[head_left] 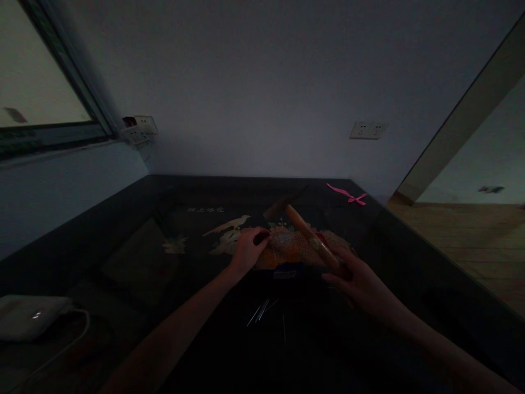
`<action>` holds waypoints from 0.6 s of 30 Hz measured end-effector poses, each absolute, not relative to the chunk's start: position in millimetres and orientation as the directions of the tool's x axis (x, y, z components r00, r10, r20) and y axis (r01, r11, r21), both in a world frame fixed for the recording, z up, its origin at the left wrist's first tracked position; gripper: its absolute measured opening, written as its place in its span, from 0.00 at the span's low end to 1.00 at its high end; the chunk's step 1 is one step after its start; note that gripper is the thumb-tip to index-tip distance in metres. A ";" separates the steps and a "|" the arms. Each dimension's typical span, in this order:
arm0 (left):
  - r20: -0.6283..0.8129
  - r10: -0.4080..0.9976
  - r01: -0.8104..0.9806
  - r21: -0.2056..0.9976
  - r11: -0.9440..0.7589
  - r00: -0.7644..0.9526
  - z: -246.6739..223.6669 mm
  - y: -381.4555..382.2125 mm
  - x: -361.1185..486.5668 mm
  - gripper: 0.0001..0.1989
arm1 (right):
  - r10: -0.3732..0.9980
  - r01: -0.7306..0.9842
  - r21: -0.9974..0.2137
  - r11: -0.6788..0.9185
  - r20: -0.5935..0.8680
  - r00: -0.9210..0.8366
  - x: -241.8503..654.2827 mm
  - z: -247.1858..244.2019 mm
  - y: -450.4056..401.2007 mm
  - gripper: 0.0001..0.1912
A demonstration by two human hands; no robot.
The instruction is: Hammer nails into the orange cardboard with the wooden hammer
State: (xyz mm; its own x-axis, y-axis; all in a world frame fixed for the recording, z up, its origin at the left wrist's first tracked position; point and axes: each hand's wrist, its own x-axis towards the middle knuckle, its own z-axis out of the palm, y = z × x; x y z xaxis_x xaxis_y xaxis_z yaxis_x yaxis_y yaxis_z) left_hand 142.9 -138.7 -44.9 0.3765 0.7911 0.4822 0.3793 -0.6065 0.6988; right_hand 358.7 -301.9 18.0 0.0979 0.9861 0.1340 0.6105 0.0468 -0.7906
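My right hand (353,276) is wrapped round the wooden handle of a hammer (314,241), whose dark head is raised toward the upper left. Lower and to the left, my left hand (249,249) has its fingers curled together at the left end of an orange, speckled piece (287,247) lying on the dark table. Whatever its fingertips hold is too small and dim to make out. A dark blue object (289,271) lies at the near edge of the speckled piece. Several thin metal pins (260,312) rest on the table nearer to me.
The dark table (197,189) stands against a wall with sockets (367,130). A pink ribbon-like item (348,195) lies at the back right. At the left edge sits a white device (33,317) with a cable (84,328).
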 end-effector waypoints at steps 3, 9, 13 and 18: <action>0.481 0.796 0.346 0.723 -0.598 0.368 -47.9 -137.2 143.0 0.04 | 0.965 0.717 -0.689 0.103 0.245 0.096 364.2 21.9 -295.5 0.25; 0.482 0.804 0.329 0.741 -0.586 0.348 -48.5 -137.2 142.6 0.04 | 0.980 0.926 -0.377 0.015 0.188 0.061 371.5 44.7 -292.3 0.14; 0.451 0.827 0.378 0.740 -0.557 0.335 -47.3 -137.9 142.7 0.04 | 0.983 0.989 -0.142 0.039 0.186 -0.012 372.1 47.1 -293.2 0.15; 0.420 0.849 0.422 0.739 -0.525 0.321 -49.2 -137.1 142.9 0.04 | 0.977 0.995 -0.009 0.096 0.191 -0.093 371.4 46.2 -293.2 0.18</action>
State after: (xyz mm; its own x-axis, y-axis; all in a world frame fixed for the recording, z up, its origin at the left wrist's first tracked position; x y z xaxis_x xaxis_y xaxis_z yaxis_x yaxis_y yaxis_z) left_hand 142.9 -137.1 -49.2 0.3209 0.8490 0.4198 0.4219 -0.5250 0.7392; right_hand 371.4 -293.2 46.2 -0.0927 0.9772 0.1910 0.9953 0.0962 -0.0091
